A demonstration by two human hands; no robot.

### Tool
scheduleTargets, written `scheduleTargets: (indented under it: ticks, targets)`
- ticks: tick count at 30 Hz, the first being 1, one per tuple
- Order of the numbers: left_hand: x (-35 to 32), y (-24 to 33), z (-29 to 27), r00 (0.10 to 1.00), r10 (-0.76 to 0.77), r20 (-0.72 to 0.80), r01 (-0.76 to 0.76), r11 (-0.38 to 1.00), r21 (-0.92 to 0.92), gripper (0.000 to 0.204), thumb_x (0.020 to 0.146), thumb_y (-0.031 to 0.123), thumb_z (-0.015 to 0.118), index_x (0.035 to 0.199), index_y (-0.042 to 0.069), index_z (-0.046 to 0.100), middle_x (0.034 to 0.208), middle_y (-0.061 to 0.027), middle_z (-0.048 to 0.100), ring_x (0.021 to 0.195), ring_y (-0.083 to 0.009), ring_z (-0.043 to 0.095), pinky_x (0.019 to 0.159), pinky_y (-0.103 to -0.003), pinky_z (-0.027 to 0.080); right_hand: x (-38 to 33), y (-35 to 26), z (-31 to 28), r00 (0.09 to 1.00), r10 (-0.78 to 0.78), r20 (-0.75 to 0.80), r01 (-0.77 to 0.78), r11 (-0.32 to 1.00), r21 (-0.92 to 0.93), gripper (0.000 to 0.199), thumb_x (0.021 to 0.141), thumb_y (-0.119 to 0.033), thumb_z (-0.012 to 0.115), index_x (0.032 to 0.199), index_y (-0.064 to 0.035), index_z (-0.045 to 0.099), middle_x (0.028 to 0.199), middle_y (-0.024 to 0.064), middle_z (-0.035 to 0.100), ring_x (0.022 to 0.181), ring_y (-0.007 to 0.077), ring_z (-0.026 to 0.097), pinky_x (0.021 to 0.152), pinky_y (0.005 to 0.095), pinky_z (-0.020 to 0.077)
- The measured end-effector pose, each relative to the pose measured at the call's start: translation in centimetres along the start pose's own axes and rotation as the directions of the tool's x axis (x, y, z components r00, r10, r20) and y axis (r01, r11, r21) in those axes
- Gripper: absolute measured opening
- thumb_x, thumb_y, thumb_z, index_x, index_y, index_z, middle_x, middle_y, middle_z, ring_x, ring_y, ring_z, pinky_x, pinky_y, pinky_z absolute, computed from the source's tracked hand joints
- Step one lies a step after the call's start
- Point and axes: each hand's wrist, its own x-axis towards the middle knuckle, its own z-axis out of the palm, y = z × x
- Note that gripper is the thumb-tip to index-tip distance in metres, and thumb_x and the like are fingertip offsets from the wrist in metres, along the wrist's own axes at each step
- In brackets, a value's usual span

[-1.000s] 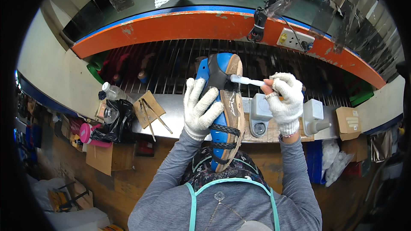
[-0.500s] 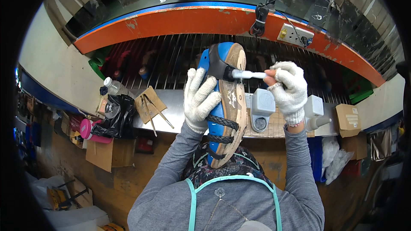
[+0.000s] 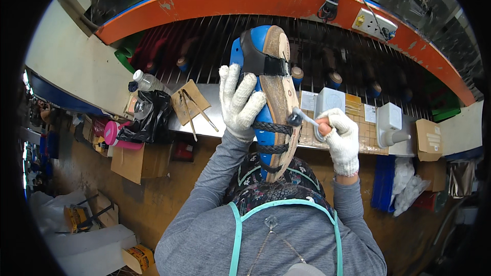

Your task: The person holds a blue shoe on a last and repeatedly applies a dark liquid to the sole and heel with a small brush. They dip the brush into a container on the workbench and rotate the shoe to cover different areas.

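A sandal on a blue shoe last stands lengthwise before me, its bare tan sole turned to the right. A wide black strap crosses its far part, and black braided straps cross the near part. Gloved in white knit, my left hand grips the last from the left side, fingers spread along it. My right hand, also gloved with bare fingertips showing, pinches a brush with a pale handle. The brush's dark head is at the sole's right edge beside the braided straps; whether it touches is unclear.
Beyond the sandal runs a rack of metal rods with several more lasts under an orange beam. Grey-white pots stand on the bench at right. Left are thin brushes on a cardboard piece, a bottle and a black bag.
The brush has moved from the wide black strap toward me, down to the sole edge by the braided straps. My right hand came lower with it. My left hand keeps its grip.
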Motion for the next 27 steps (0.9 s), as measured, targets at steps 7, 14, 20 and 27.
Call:
scheduleTargets:
  ticks: [7,14,20,27]
  targets:
    - [-1.0,0.1,-0.5,0.995,0.013,0.100,-0.019,0.998,0.054,0.036,0.083,0.021,0.072,0.116,0.020,0.059,0.139,-0.0136,0.058,0.140,-0.0468,0.044,0.116,-0.072,0.026,-0.3,-1.0,0.6,0.993,0.065,-0.103,-0.087,0.970,-0.225,0.009,0.083,-0.006,0.076,0.089,-0.0010,0.075,0.088,0.0059,0.064,0.080,0.0152,0.059,0.071,0.0285,0.0463]
    - [-0.9,-0.3,-1.4,0.977,0.044,0.207,-0.056,0.997,0.052,0.036,0.079,0.017,0.074,0.112,0.021,0.061,0.136,-0.0113,0.059,0.140,-0.0458,0.044,0.114,-0.073,0.027,2.0,-1.9,1.1,0.946,-0.312,-0.083,0.185,0.734,-0.654,0.013,0.076,-0.012,0.083,0.086,-0.0093,0.076,0.087,0.0024,0.068,0.082,0.0199,0.060,0.077,0.0333,0.0410]
    - [-0.7,-0.7,-1.4,0.971,0.054,0.234,-0.069,0.996,0.059,0.037,0.077,0.014,0.075,0.111,0.021,0.062,0.134,-0.0111,0.060,0.139,-0.0456,0.045,0.114,-0.073,0.027,4.0,-2.3,1.4,0.835,-0.549,-0.027,0.328,0.538,-0.776,0.016,0.073,-0.012,0.084,0.086,-0.0111,0.076,0.090,0.0037,0.070,0.084,0.0225,0.062,0.079,0.0354,0.0400]
    - [-0.5,-1.6,-1.1,0.984,0.022,0.175,-0.032,0.998,0.052,0.036,0.079,0.017,0.074,0.113,0.020,0.060,0.135,-0.0119,0.061,0.137,-0.0457,0.048,0.115,-0.070,0.029,4.6,-1.9,0.8,0.931,-0.364,-0.004,0.282,0.729,-0.623,0.018,0.075,-0.013,0.083,0.090,-0.0065,0.077,0.090,0.0071,0.069,0.088,0.0230,0.063,0.080,0.0351,0.0451]
